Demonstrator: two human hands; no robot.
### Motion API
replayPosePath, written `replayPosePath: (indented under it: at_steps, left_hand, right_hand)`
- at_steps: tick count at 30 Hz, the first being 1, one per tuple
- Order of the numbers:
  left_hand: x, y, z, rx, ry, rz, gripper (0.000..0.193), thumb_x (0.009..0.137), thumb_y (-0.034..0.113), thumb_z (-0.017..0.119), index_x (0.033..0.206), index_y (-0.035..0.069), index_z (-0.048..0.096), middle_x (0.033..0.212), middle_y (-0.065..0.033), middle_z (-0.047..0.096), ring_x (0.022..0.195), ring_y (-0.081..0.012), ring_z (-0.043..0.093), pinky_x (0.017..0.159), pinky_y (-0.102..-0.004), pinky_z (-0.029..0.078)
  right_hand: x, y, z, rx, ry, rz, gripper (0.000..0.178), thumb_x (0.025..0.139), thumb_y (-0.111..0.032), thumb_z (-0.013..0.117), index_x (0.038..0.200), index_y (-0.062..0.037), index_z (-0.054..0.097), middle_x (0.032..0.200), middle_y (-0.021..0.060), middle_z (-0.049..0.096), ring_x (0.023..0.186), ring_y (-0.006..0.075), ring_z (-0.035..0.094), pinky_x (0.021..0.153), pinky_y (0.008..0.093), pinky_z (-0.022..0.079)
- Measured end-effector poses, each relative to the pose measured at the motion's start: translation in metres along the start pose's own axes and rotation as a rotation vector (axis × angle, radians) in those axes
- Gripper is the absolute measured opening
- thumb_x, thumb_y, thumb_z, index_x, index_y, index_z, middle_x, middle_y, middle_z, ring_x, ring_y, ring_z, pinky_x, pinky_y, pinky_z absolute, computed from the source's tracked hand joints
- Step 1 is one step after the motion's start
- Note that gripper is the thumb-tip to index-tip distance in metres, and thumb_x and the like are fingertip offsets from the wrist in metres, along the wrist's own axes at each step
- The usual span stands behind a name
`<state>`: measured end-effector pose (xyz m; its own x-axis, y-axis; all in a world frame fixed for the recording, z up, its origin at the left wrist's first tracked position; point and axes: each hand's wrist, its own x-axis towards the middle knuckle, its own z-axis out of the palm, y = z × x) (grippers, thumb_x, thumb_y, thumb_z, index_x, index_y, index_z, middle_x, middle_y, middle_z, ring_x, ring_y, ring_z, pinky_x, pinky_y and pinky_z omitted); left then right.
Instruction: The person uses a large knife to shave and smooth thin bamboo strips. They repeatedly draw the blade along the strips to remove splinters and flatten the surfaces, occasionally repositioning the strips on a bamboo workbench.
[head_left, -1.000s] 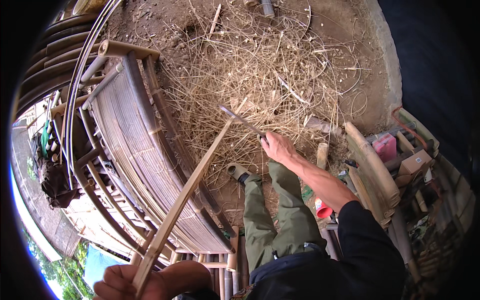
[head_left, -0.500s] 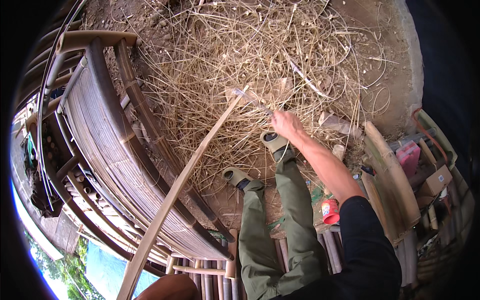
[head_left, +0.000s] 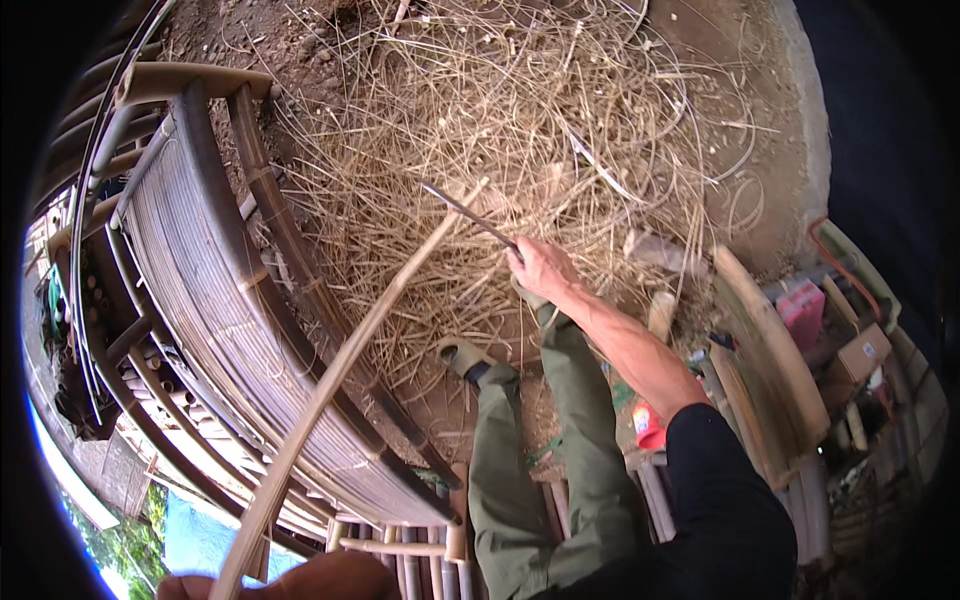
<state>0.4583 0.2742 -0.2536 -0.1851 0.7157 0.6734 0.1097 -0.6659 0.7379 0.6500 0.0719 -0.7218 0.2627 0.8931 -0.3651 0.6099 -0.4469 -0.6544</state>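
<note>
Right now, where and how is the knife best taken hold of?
Probably by the handle, coming from the near right: the knife slants, its thin blade running far-left across the strip in view, while the right grip is closed round the near end, clear of the blade.

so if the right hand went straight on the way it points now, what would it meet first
Most likely the long pale strip, which the knife in the right hand crosses in this view; whether they touch is unclear.
</note>
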Motion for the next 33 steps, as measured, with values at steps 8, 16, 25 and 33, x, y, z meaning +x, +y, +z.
replayPosePath:
  at_steps: [8, 16, 25, 33]
  left_hand:
    - [0.077, 0.059, 0.008, -0.021, 0.084, -0.371, 0.062, 0.097, 0.063, 0.025, 0.074, 0.010, 0.047, 0.070, -0.0004, 0.044, 0.059, -0.0131, 0.039, 0.053, -0.0241, 0.032]
    - [0.193, 0.193, 0.022, -0.191, 0.174, -0.654, 0.049, 0.093, 0.059, 0.050, 0.076, 0.014, 0.049, 0.062, 0.0062, 0.036, 0.054, -0.0043, 0.031, 0.051, -0.0192, 0.027]
    - [0.185, 0.257, -0.078, -0.378, -0.258, -0.715, 0.034, 0.091, 0.019, 0.068, 0.119, 0.002, 0.058, 0.094, -0.0040, 0.065, 0.088, -0.0119, 0.064, 0.080, -0.0271, 0.052]
    - [0.214, 0.277, -0.120, -0.356, -0.443, -0.641, 0.047, 0.090, 0.019, 0.069, 0.131, 0.003, 0.054, 0.093, -0.0065, 0.069, 0.088, -0.0138, 0.067, 0.077, -0.0291, 0.057]
  right_hand:
    - [-0.070, -0.199, -0.163, 0.535, 0.162, 0.225, 0.037, 0.086, -0.026, 0.065, 0.109, 0.0025, 0.064, 0.084, 0.0113, 0.064, 0.070, 0.0229, 0.062, 0.064, 0.0364, 0.053]
    - [-0.146, -0.424, -0.364, 0.710, -0.216, -0.160, 0.055, 0.079, -0.024, 0.081, 0.122, 0.0029, 0.060, 0.094, 0.0078, 0.067, 0.078, 0.0162, 0.065, 0.072, 0.0278, 0.054]
    - [-0.220, -0.496, -0.393, 1.034, -0.498, -0.078, 0.026, 0.084, -0.017, 0.075, 0.098, 0.0015, 0.062, 0.080, 0.0067, 0.065, 0.058, 0.0134, 0.063, 0.052, 0.0266, 0.051]
    - [-0.227, -0.515, -0.378, 1.031, -0.386, -0.223, 0.021, 0.088, -0.019, 0.070, 0.093, 0.0004, 0.065, 0.072, 0.0083, 0.065, 0.052, 0.0138, 0.061, 0.048, 0.0259, 0.052]
